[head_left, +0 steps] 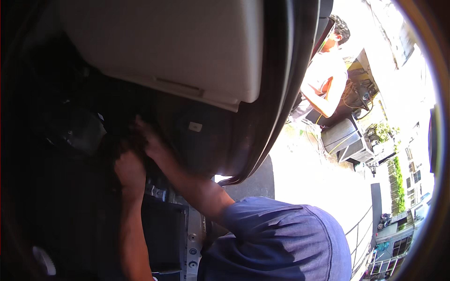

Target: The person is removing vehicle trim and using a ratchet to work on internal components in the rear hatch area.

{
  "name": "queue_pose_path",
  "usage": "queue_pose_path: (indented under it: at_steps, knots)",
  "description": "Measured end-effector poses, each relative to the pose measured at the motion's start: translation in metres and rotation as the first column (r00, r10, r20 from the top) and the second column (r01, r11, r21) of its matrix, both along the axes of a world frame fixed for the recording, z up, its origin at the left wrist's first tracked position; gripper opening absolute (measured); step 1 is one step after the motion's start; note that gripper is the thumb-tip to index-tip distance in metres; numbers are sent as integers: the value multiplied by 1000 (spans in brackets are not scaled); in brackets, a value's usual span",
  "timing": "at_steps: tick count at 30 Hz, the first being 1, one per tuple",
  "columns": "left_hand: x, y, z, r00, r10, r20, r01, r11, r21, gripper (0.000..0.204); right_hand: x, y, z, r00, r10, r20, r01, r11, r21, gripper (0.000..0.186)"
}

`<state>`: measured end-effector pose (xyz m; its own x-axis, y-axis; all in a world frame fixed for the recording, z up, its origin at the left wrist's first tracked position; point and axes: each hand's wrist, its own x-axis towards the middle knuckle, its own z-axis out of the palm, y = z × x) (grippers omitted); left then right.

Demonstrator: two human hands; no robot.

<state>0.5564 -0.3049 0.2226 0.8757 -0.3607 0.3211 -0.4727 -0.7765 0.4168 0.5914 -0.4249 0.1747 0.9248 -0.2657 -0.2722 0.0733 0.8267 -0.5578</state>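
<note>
Deep in the shadow of a vehicle's interior, both my hands work close together. My left hand (130,165) is closed, its fingertips lost in the dark, and whatever it grips I cannot make out. Just above and to the right, my right hand (149,140) reaches in with bent fingers, closed around something too dark to name. Left of the hands sits a dark, smooth, faintly shiny rounded part (82,133). A dark trim panel (206,136) with a small pale label (195,126) lies to the right of my right hand.
A large pale panel (178,47) with a dark curved frame edge (286,70) hangs over the hands. Below them is a metal strip with holes (192,239). Outside in bright sun, another person (328,79) stands near a grey box-shaped machine (344,138) with cables.
</note>
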Motion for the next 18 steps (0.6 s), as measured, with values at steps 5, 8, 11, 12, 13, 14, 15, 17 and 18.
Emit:
queue_pose_path:
  at_steps: [5,8,11,12,13,14,15,17,18]
  knots:
    - [39,12,-58,979,-201,-32,150,821,-550,23,15,-1,-43,713,191,675,-370,920,130,25]
    - [38,1,-7,475,-527,-705,-347,624,-700,11,11,-25,-64,378,131,916,-564,818,116,28]
    - [50,36,-41,222,-774,-592,-566,392,-725,5,-7,11,-34,762,123,636,-262,956,128,38]
    - [37,23,-36,334,-714,-616,-509,413,-755,9,-13,4,-37,840,21,543,-201,940,274,37]
    - [29,24,-33,356,-689,-631,-542,398,-740,9,-13,7,-28,913,15,407,-105,974,200,37]
    - [21,19,-26,509,-566,-648,-373,534,-759,9,-11,4,-16,963,-13,269,-13,996,93,37]
    - [9,-2,-11,637,-485,-599,-167,672,-722,10,2,-35,-28,723,191,664,-331,939,90,37]
    - [-3,-16,5,863,-316,-394,124,889,-441,12,17,-64,-47,299,291,909,-634,772,-39,39]
    - [-4,-12,2,934,-246,-259,190,956,-224,12,15,-58,-46,516,333,789,-499,866,-39,35]
